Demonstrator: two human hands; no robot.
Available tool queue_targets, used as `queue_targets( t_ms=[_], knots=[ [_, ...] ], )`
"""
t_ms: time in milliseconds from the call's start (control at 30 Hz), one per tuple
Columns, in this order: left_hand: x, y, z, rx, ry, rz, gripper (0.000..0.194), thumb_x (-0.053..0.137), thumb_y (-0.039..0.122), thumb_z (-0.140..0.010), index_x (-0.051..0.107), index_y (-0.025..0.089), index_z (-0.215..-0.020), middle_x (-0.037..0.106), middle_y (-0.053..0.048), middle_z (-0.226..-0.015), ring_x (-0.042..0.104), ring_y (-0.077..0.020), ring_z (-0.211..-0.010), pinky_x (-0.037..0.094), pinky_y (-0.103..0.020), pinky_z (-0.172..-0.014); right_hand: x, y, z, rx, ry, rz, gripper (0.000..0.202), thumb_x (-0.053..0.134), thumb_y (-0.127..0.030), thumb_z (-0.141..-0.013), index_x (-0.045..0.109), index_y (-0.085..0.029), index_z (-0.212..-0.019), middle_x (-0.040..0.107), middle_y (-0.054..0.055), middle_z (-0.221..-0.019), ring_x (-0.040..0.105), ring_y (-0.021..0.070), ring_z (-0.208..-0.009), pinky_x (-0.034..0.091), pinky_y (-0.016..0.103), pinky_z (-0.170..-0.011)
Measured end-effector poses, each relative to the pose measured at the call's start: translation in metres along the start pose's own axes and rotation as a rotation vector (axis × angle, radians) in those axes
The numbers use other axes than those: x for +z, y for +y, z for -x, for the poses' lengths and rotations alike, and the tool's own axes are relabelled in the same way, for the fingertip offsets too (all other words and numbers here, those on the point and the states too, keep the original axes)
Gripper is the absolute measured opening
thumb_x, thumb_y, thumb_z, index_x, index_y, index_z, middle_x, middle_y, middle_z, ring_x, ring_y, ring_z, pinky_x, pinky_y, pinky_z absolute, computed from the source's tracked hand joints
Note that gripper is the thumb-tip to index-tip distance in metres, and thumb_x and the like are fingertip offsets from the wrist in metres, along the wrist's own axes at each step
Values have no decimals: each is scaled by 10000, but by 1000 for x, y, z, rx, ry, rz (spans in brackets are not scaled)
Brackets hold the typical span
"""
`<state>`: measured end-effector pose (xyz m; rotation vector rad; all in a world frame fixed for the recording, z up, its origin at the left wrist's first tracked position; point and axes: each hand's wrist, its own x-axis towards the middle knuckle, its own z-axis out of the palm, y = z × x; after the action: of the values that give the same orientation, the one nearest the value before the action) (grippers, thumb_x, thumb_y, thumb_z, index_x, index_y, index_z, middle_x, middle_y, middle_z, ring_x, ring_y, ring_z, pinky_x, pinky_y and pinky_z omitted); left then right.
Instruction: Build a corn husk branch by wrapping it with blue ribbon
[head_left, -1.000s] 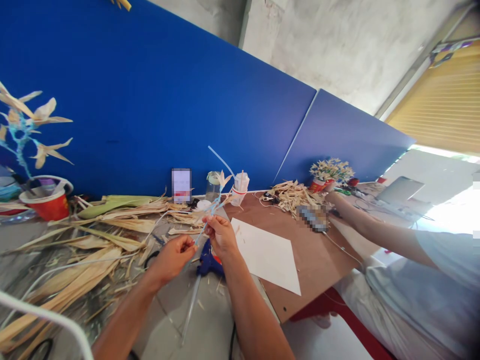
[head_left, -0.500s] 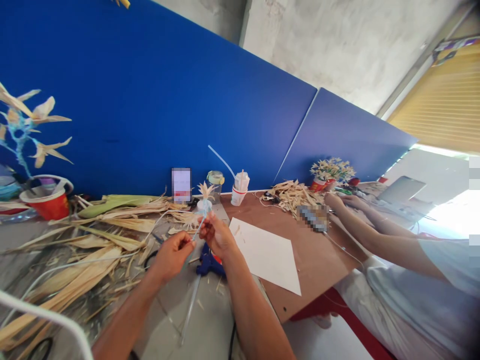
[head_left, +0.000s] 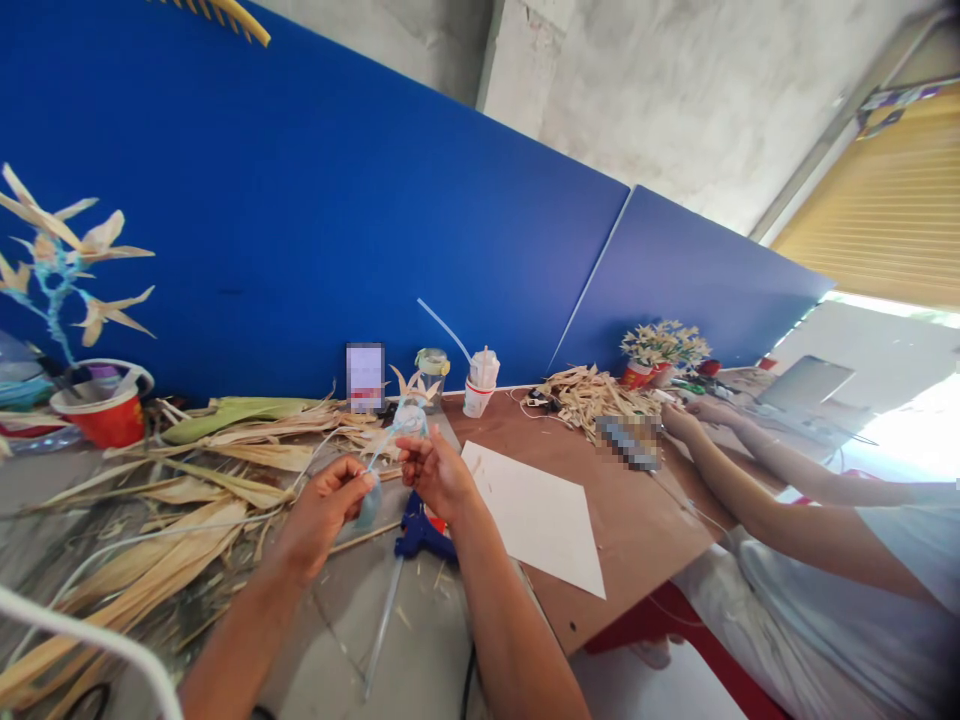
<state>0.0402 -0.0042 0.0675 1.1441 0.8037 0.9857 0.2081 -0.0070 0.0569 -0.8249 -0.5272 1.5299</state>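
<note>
My left hand [head_left: 337,500] is closed in a pinch on the thin pale-blue stem of a corn-husk flower [head_left: 411,388]. The stem slants up to the right, and the pale husk petals spread at its top. Below the left fingers hangs a blurred, translucent bluish piece [head_left: 369,505]. My right hand [head_left: 439,475] is just right of the stem, fingers loosely curled and thumb apart; nothing shows clearly between them. Beneath the hands lies a blue glue gun [head_left: 420,530] with a clear glue stick [head_left: 384,625] pointing towards me.
Dry corn husks [head_left: 180,530] cover the left, beside a red cup [head_left: 105,420] under a husk-flower branch [head_left: 56,270]. A phone [head_left: 365,378], a jar [head_left: 433,370] and a white cup [head_left: 478,398] line the blue partition. White paper [head_left: 536,520] lies right; a co-worker's arms [head_left: 750,470] reach in beyond.
My left hand has shifted slightly left, and the flower has turned and dropped a little. My right fingers have loosened away from the stem. The view has tilted slightly.
</note>
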Motion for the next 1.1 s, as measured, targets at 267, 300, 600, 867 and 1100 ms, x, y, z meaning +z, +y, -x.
queue_targets(
  t_ms=[267,300,600,867,1100],
  knots=[
    [6,-6,1,-58,-108,-33,443,821,484,-575,494,188,-611,374,97,-505,284,-56,-472,228,-196,-464,-1,-1,4,31,-155,-272,191,711,-325,-821,694,-138,-853,623,-3,-699,456,83,-535,404,221,-540],
    [5,-7,1,-80,-134,-28,452,830,480,-567,487,189,-612,383,97,-507,295,-56,-472,237,-196,-466,-1,-1,4,18,-168,-304,183,711,-310,-821,694,-138,-882,616,-8,-699,446,81,-533,405,220,-542],
    [4,-11,1,-234,-173,13,491,862,466,-545,469,192,-651,439,101,-514,340,-50,-459,251,-183,-464,-2,-7,7,-141,-225,-395,138,713,-132,-764,683,-166,-894,519,-58,-635,356,62,-490,390,207,-538],
    [2,-12,-2,-172,-165,-56,446,829,435,-561,458,200,-637,422,104,-505,333,-58,-462,256,-189,-474,-2,-6,8,-171,-248,-277,182,769,-196,-714,691,-153,-873,537,-46,-631,392,69,-506,373,230,-533],
    [7,-15,-9,-76,-114,-286,383,752,462,-536,460,215,-558,389,95,-476,301,-79,-456,251,-217,-465,2,-4,6,-213,-133,-216,161,750,-137,-705,681,-184,-844,560,-46,-652,401,69,-495,373,243,-533]
  ],
)
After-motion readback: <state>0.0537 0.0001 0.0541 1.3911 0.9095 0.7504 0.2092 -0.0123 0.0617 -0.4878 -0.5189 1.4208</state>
